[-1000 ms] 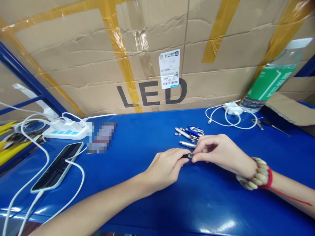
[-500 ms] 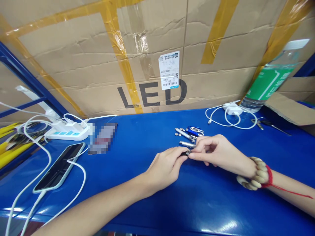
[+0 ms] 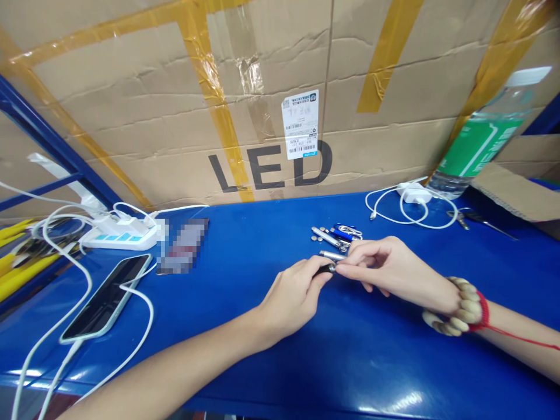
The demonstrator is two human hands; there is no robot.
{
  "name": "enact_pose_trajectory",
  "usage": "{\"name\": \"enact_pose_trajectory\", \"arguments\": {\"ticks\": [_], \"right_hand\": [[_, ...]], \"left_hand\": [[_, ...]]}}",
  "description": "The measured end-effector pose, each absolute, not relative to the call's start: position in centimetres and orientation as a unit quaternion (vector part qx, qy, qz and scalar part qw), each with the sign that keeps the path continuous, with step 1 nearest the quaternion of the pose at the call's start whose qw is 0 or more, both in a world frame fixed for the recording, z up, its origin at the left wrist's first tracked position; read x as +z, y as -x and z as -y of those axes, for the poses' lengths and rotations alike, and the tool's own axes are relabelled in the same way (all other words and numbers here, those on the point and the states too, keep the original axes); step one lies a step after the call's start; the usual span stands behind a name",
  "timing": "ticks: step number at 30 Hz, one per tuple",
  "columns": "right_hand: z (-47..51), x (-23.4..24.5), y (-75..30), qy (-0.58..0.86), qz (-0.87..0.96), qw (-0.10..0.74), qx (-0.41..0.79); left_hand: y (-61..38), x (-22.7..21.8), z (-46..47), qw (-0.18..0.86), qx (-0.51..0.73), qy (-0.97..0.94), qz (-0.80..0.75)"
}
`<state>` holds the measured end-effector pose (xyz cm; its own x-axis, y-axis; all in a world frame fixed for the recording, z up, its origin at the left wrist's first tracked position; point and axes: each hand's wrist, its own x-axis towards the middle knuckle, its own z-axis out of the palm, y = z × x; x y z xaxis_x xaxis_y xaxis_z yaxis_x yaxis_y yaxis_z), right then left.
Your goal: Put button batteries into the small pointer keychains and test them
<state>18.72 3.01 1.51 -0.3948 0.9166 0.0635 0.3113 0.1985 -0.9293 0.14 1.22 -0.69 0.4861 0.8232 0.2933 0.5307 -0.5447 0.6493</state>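
Note:
My left hand (image 3: pixel 297 294) is closed around a small black tube (image 3: pixel 324 269), probably a mini flashlight, whose silvery end points right. At that end, the thumb of my right hand (image 3: pixel 385 269) presses close, fingers curled in a pinch; whatever they hold is too small to make out. Just behind the fingers lie a silver tube (image 3: pixel 331 255), partly hidden by my right hand, and another silver tube (image 3: pixel 324 237). Several button cells (image 3: pixel 314 238) are scattered beside them. A blue tube with a metal clip (image 3: pixel 347 231) lies further back.
A large cardboard box (image 3: pixel 271 70) walls off the back of the blue table (image 3: pixel 245 245). Left are a phone (image 3: pixel 107 300) on a white cable, a power strip (image 3: pixel 126 236) and a pixelated flat item (image 3: pixel 184 248). Right stand a water bottle (image 3: pixel 481 140), a charger (image 3: pixel 413 192) and scissors (image 3: pixel 487 221).
My right hand has shifted slightly, its thumb now at the black tube's silvery end with the fingers a little more spread. The left hand has tilted the tube slightly; the loose parts lie as before.

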Motion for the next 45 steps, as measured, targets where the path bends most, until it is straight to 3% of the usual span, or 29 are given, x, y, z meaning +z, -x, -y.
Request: {"name": "enact_pose_trajectory", "arguments": {"ticks": [22, 34, 45], "right_hand": [[-2.8, 1.5, -19.1, 0.333, 0.804, 0.352, 0.344], [-2.5, 1.1, -18.4, 0.381, 0.76, 0.352, 0.39], [-2.2, 1.3, -17.9, 0.462, 0.659, 0.306, 0.508]], "left_hand": [[0.2, -0.6, -1.0, 0.295, 0.259, -0.838, -0.379], [0.1, -1.0, -1.2, 0.271, 0.273, -0.844, -0.374], [0.3, -1.4, -1.5, 0.175, 0.299, -0.871, -0.349]]}}
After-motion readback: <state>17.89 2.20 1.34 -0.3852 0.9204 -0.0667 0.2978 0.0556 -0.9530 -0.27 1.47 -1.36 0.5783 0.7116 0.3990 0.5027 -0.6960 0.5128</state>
